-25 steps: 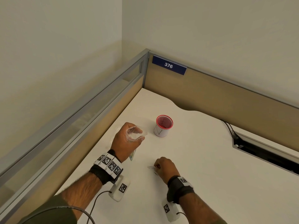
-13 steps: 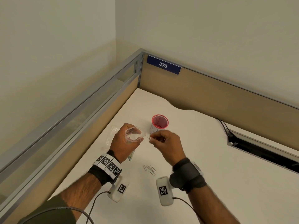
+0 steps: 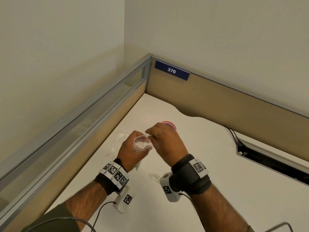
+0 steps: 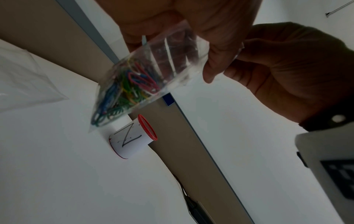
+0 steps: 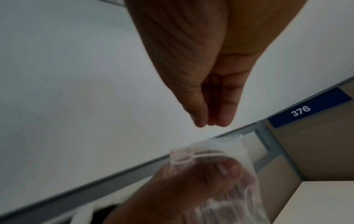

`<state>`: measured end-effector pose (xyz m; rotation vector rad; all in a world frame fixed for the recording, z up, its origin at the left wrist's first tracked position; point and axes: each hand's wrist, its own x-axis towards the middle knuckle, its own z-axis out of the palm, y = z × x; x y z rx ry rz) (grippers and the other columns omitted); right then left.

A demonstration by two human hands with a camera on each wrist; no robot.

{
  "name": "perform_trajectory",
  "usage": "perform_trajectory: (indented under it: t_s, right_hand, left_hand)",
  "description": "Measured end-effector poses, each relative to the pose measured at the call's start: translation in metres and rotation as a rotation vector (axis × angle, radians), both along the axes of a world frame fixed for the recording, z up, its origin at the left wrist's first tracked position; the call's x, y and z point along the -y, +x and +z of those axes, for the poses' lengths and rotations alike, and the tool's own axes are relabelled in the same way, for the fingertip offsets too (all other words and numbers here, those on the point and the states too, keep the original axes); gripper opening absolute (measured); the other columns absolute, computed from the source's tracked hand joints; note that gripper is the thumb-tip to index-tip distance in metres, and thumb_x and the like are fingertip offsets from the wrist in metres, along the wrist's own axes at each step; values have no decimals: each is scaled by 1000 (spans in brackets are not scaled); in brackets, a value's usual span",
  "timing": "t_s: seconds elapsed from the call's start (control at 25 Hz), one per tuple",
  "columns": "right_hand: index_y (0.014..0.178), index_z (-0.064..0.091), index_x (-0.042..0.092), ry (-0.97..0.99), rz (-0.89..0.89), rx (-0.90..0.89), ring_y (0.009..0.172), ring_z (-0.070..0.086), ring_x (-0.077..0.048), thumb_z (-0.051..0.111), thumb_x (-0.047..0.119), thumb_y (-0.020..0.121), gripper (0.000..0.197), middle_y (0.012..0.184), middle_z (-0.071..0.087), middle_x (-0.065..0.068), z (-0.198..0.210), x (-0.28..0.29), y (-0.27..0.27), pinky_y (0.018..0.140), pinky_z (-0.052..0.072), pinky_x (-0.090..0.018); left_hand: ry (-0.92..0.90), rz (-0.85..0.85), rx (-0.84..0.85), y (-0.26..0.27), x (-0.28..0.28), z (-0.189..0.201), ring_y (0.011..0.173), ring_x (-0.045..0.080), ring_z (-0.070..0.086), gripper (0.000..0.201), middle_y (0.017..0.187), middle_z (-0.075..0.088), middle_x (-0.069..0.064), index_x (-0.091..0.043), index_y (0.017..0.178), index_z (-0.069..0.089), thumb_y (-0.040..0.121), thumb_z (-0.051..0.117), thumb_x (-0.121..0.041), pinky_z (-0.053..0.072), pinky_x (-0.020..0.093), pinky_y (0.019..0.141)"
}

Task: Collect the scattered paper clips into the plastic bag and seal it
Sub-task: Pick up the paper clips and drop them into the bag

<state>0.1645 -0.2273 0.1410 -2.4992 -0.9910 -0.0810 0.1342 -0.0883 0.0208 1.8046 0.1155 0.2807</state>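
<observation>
Both hands raised: left [image 3: 132, 148] grips the bag [image 4: 145, 78] open, right [image 3: 164, 141] fingertips pinched together above it.

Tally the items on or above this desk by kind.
Plastic bags: 2 (held bag in the left hand; spare bag lying flat)
Red-rimmed cups: 1
Loose paper clip clusters: 1, clips too small to count
Total: 4
</observation>
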Motion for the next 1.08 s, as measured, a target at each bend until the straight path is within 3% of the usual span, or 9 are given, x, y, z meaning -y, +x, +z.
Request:
perform_trajectory:
  t_s: [0.16,0.28,0.4,0.52,0.72,0.84,0.96,1.08]
  right_hand:
    - [99,73,13,197,-186,-4,87,62,-13,62,9,87,16,97,71,0,-25,32,14,82,49,-23]
    - [99,72,14,-45,-335,-251,94,64,-21,64,15,86,15,101,70,-4,-88,56,23,84,49,-29]
    - [101,68,15,-283,-395,-503,101,60,-23,70,28,82,23,106,64,-4,-153,70,8,83,44,-28]
    - [105,63,13,-416,-364,-569,104,56,-25,69,30,82,29,112,57,-6,-193,67,-12,84,44,-29]
    - [101,60,7,-427,-367,-448,98,58,-28,47,17,94,18,111,58,-12,-209,48,-12,79,44,-31]
    - [101,61,7,-378,-382,-463,99,58,-28,48,18,93,19,111,59,-11,-207,43,-4,82,45,-31]
    - [105,61,8,-310,-396,-462,102,55,-28,55,35,92,30,111,55,-9,-204,40,-7,84,46,-33]
    - [106,61,7,-374,-349,-438,107,50,-29,59,36,90,34,114,51,-9,-207,34,-15,85,44,-35]
  left_hand:
    - [-39,4,24,-6,-3,6,107,11,65,33,103,71,-5,-25,102,58,77,80,-22,53,34,97]
    - [-50,4,8,-6,-7,5,109,10,65,34,104,71,-7,-25,103,59,78,81,-17,55,41,98]
    - [-56,9,10,-7,-10,9,110,10,65,34,104,71,-7,-23,104,59,79,81,-16,54,42,99]
    - [-47,26,5,-6,-15,12,111,10,65,33,105,71,-7,-23,104,59,79,81,-18,54,39,99]
    - [-41,36,-10,-7,-22,9,110,11,65,36,105,71,-9,-24,104,59,74,78,-31,54,40,98]
    - [-36,41,-6,-5,-24,9,110,10,65,35,105,71,-9,-26,103,58,75,78,-31,54,40,98]
    - [-37,53,-12,-4,-26,7,111,9,65,36,106,71,-9,-24,105,58,75,78,-32,55,40,98]
    - [-32,46,-11,-4,-25,4,110,9,65,36,106,71,-9,-24,105,58,75,78,-31,54,37,98]
